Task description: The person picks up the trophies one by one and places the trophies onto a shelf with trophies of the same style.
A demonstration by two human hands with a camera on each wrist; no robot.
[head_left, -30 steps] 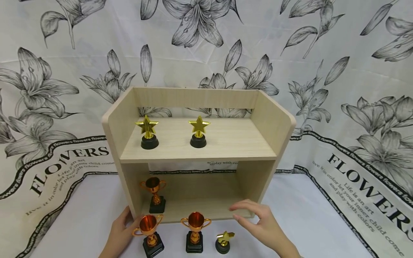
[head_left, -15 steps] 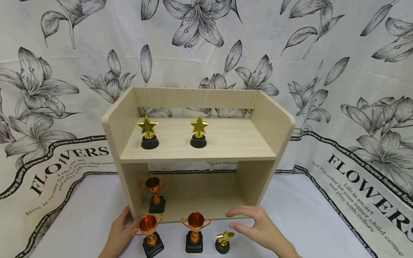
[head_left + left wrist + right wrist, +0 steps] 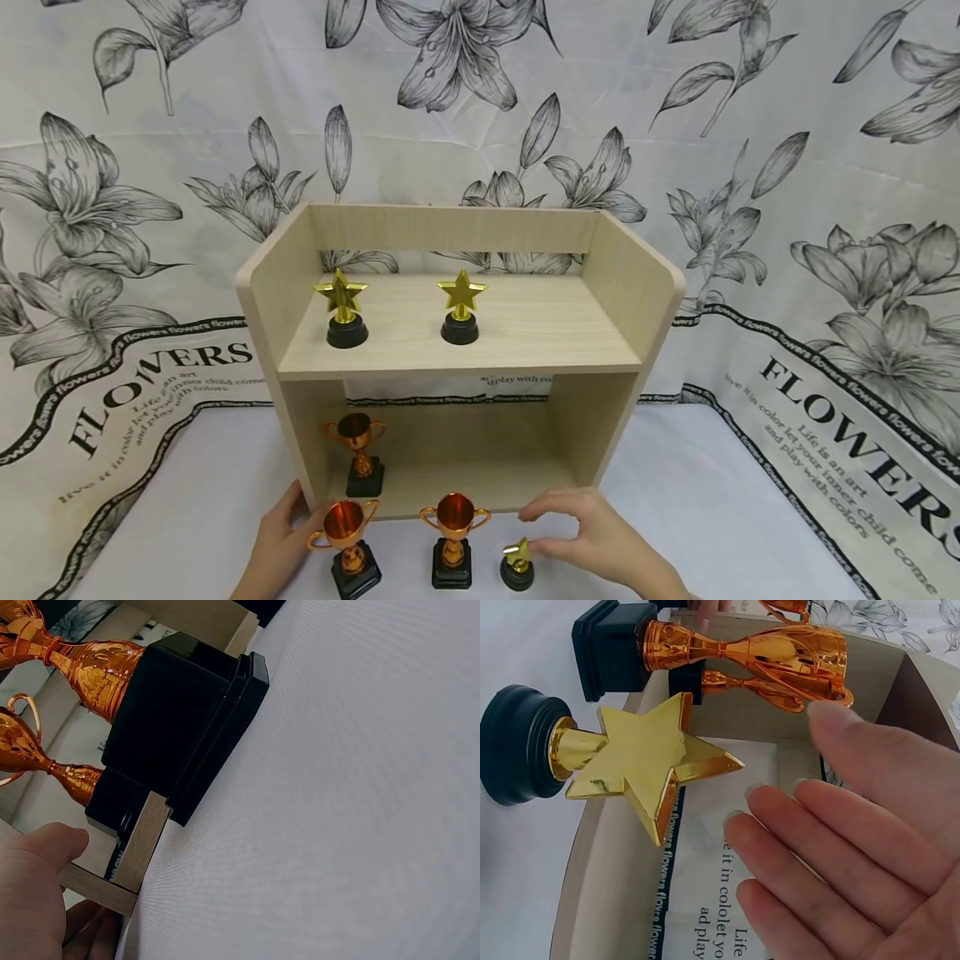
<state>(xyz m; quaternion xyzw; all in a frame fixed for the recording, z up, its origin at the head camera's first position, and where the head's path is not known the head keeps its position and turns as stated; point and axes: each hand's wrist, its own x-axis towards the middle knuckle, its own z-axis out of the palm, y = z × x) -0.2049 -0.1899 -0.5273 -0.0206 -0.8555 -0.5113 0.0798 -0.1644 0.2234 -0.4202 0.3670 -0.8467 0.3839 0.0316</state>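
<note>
A gold star trophy (image 3: 517, 565) on a round black base stands on the white cloth in front of the wooden shelf (image 3: 465, 369). Right beside it is my right hand (image 3: 592, 533), thumb and fingers spread apart; in the right wrist view the fingers have a gap to the star (image 3: 641, 754). My left hand (image 3: 277, 542) holds the shelf's lower left side panel (image 3: 139, 847), thumb on one face and fingers on the other. Two copper-coloured trophy cups stand in front: a tilted-looking left cup (image 3: 348, 542) near my left hand and a middle cup (image 3: 453, 542).
On the upper board stand a left star trophy (image 3: 345, 308) and a second star trophy (image 3: 461, 307). Another copper cup (image 3: 362, 454) is in the lower compartment, at its left. A flower-printed cloth (image 3: 480, 142) hangs behind the shelf.
My right hand has come down and left, from the shelf's lower right front to beside the front star trophy. The left hand and the trophies have stayed in place.
</note>
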